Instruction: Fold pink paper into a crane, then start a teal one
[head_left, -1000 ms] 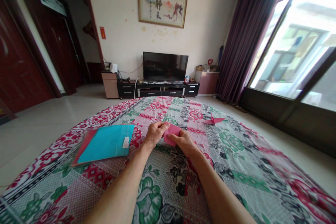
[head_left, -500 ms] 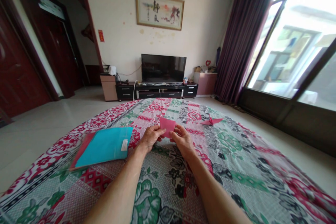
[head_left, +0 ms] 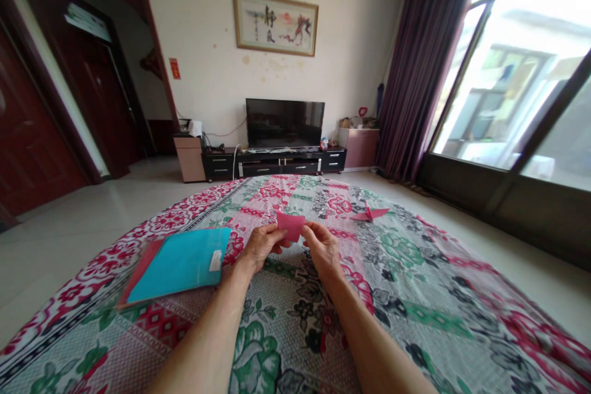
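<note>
A small pink piece of folded paper (head_left: 290,226) is held up above the patterned cloth, between my two hands. My left hand (head_left: 263,247) pinches its left lower edge with thumb and fingers. On the other side, my right hand (head_left: 322,249) has its thumb and fingertips closed on the paper's right edge. Farther off to the right, a folded pink paper shape (head_left: 369,215) with pointed ends lies on the cloth. Left of my hands rests a clear packet of coloured paper (head_left: 180,261), blue on top with red showing at its left side.
A flower-patterned cloth (head_left: 258,351) covers the surface in front of me, its rounded far edge ending before the tiled floor. Beyond stand a low black cabinet (head_left: 263,168) and a television (head_left: 285,124). A purple curtain (head_left: 410,74) hangs by the window at right.
The pink paper in my hands has tilted and looks shorter. My right fingers have shifted to its right edge. The view has moved slightly.
</note>
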`<action>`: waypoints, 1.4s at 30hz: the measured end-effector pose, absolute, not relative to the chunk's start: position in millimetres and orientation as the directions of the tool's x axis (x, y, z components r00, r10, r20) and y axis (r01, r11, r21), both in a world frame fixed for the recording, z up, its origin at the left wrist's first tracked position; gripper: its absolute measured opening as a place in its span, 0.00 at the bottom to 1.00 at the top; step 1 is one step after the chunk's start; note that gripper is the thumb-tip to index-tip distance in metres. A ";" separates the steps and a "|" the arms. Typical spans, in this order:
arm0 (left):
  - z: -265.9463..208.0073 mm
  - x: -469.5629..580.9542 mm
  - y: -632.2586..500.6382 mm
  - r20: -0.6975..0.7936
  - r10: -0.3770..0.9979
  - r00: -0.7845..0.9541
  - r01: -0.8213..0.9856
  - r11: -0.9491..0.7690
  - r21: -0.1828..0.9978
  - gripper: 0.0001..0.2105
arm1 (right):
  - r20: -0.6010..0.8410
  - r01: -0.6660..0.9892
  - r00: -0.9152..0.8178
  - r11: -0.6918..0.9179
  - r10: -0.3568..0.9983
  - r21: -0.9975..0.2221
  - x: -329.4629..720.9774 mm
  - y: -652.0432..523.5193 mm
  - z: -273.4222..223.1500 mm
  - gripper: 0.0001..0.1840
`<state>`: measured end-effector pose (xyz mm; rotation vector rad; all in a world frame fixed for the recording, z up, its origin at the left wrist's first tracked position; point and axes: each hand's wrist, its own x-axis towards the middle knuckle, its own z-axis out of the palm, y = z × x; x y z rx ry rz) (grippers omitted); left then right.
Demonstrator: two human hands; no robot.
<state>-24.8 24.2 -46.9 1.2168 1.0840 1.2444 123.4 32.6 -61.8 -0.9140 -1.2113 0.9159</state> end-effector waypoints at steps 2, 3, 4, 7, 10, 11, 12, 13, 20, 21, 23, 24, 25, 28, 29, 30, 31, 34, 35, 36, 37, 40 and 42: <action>-46.5 -24.2 23.7 0.047 0.998 0.049 -0.052 -0.044 0.998 0.14 | 0.359 -0.071 0.132 0.370 0.924 -0.926 123.7 32.7 -61.9 0.17; -46.2 -23.9 23.3 0.047 0.998 0.048 -0.039 -0.045 0.998 0.15 | 0.362 -0.057 0.136 0.372 0.922 -0.926 123.9 32.8 -62.1 0.17; -45.9 -23.6 22.9 0.050 0.998 0.049 -0.031 -0.048 0.998 0.15 | 0.364 -0.040 0.137 0.372 0.921 -0.927 124.2 32.9 -62.3 0.16; -44.3 -22.8 21.2 0.063 0.997 0.052 -0.035 -0.061 0.998 0.15 | 0.359 -0.006 0.130 0.362 0.924 -0.932 125.7 32.1 -61.7 0.17; -42.9 -22.4 19.5 0.063 0.997 0.050 -0.062 -0.060 0.996 0.16 | 0.325 -0.023 0.109 0.329 0.940 -0.944 127.4 29.4 -58.1 0.18; -42.7 -22.2 19.3 0.059 0.997 0.048 -0.071 -0.056 0.996 0.16 | 0.312 -0.028 0.098 0.316 0.945 -0.948 127.7 28.4 -56.6 0.18; -42.8 -22.0 19.2 0.055 0.997 0.045 -0.079 -0.051 0.996 0.16 | 0.302 -0.032 0.088 0.306 0.949 -0.952 127.8 27.7 -55.3 0.18; -43.0 -21.8 19.3 0.049 0.998 0.043 -0.087 -0.045 0.995 0.16 | 0.300 -0.034 0.079 0.304 0.951 -0.952 127.6 27.2 -54.4 0.18; -44.9 -18.3 21.5 0.039 0.999 -0.004 -0.155 -0.039 0.987 0.15 | 0.456 0.042 0.204 0.458 0.866 -0.888 123.5 34.1 -61.7 0.14; -44.9 -17.7 21.7 0.034 0.999 -0.020 -0.160 -0.037 0.986 0.15 | 0.471 0.088 0.232 0.464 0.851 -0.881 123.5 35.1 -63.3 0.12; -45.0 -16.5 22.2 0.030 0.998 -0.054 -0.162 -0.038 0.986 0.15 | 0.507 0.177 0.266 0.475 0.820 -0.862 123.8 35.8 -65.2 0.10; -45.2 -16.0 22.4 0.031 0.997 -0.067 -0.162 -0.042 0.986 0.15 | 0.535 0.215 0.267 0.491 0.802 -0.844 124.0 35.4 -65.3 0.09; -45.5 -15.6 22.6 0.035 0.996 -0.077 -0.160 -0.047 0.986 0.15 | 0.569 0.247 0.259 0.516 0.780 -0.820 124.1 34.6 -64.9 0.08; -46.9 -14.6 23.5 0.049 0.995 -0.089 -0.131 -0.060 0.990 0.15 | 0.673 0.319 0.220 0.600 0.706 -0.734 124.0 31.7 -62.0 0.09; -47.6 -14.4 23.9 0.055 0.994 -0.090 -0.112 -0.065 0.992 0.14 | 0.695 0.336 0.211 0.617 0.687 -0.711 123.8 31.0 -61.1 0.09; -48.5 -14.3 24.5 0.063 0.994 -0.089 -0.093 -0.071 0.993 0.14 | 0.712 0.353 0.203 0.628 0.672 -0.694 123.6 30.5 -60.5 0.09; -49.4 -14.3 25.1 0.071 0.994 -0.088 -0.073 -0.078 0.994 0.14 | 0.723 0.370 0.195 0.633 0.663 -0.680 123.4 30.4 -60.2 0.10; -52.6 -14.4 26.8 0.093 0.993 -0.073 -0.025 -0.095 0.995 0.14 | 0.733 0.407 0.177 0.629 0.657 -0.662 123.3 30.9 -60.8 0.10; -53.5 -14.4 27.3 0.098 0.993 -0.068 -0.014 -0.100 0.995 0.14 | 0.733 0.413 0.177 0.627 0.657 -0.661 123.4 31.3 -61.2 0.10; -54.2 -14.4 27.7 0.103 0.993 -0.065 -0.004 -0.103 0.995 0.14 | 0.734 0.419 0.176 0.625 0.656 -0.659 123.7 31.5 -61.7 0.10; -54.7 -14.2 28.0 0.106 0.992 -0.065 0.002 -0.107 0.994 0.14 | 0.736 0.425 0.172 0.625 0.654 -0.655 123.9 31.7 -62.0 0.10; -54.4 -12.8 28.5 0.108 0.991 -0.082 0.007 -0.108 0.994 0.13 | 0.754 0.461 0.138 0.632 0.643 -0.623 124.7 32.0 -62.8 0.11; -53.3 -11.6 28.4 0.099 0.989 -0.105 0.011 -0.099 0.995 0.13 | 0.770 0.493 0.112 0.637 0.629 -0.592 124.9 32.4 -63.4 0.12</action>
